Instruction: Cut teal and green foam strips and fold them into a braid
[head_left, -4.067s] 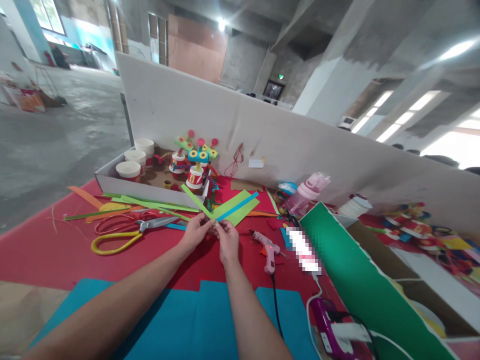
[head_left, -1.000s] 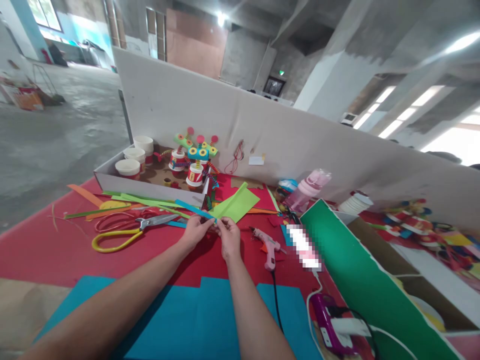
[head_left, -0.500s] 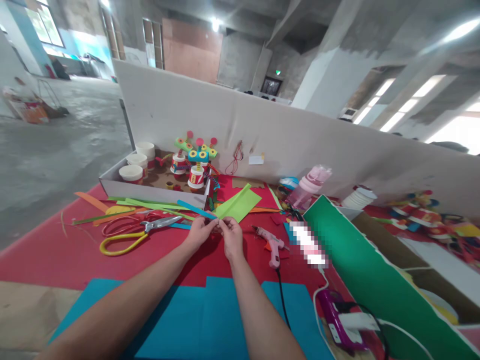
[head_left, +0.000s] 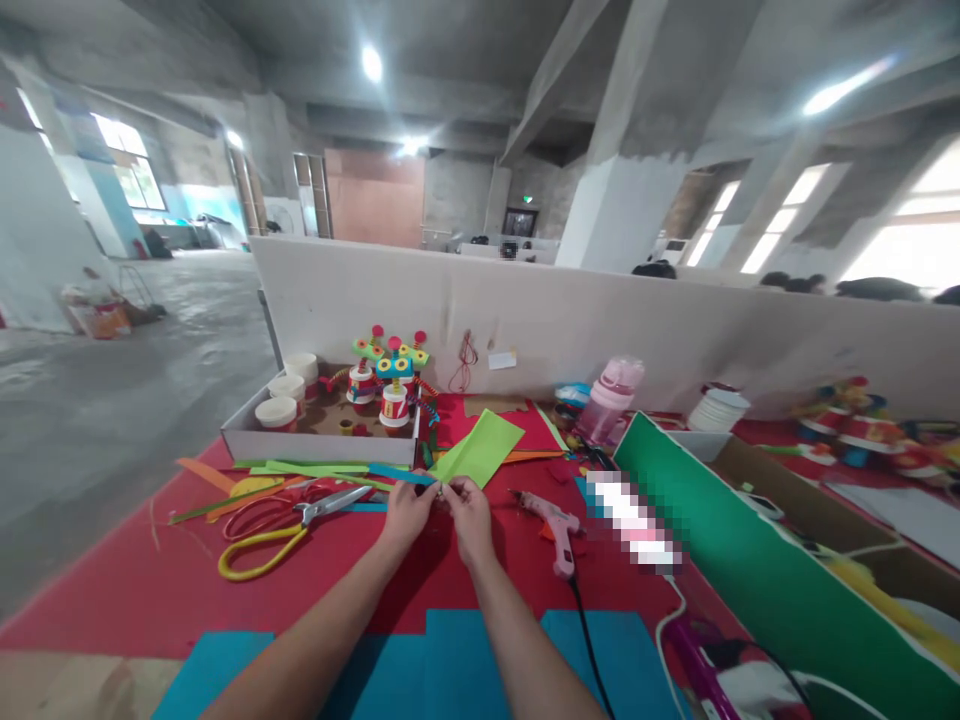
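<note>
A narrow blue paper strip [head_left: 394, 473] runs into the fingertips of my left hand [head_left: 407, 515], which is closed in a pinch on it. Right beside it, my right hand [head_left: 470, 517] pinches at the strip's end, fingertips meeting those of the left. The exact fold between the fingers is too small to make out. Just behind the hands lies a green paper sheet [head_left: 487, 447]. Scissors with yellow handles [head_left: 262, 555] rest left of my left hand, their blades toward it. To the right of my right hand lies a pink glue gun [head_left: 555, 525].
A white tray [head_left: 315, 448] at back left holds paper cups [head_left: 276, 412] and cup figures [head_left: 394, 400]. Green and orange strips [head_left: 300, 468] lie before it. At right stand a pink bottle [head_left: 611, 400] and a green box [head_left: 720, 540]. Blue sheets [head_left: 457, 660] cover the table's front.
The camera view has tilted upward, so the table sits lower in the picture. Both hands stay together, pinching at the end of the blue strip.
</note>
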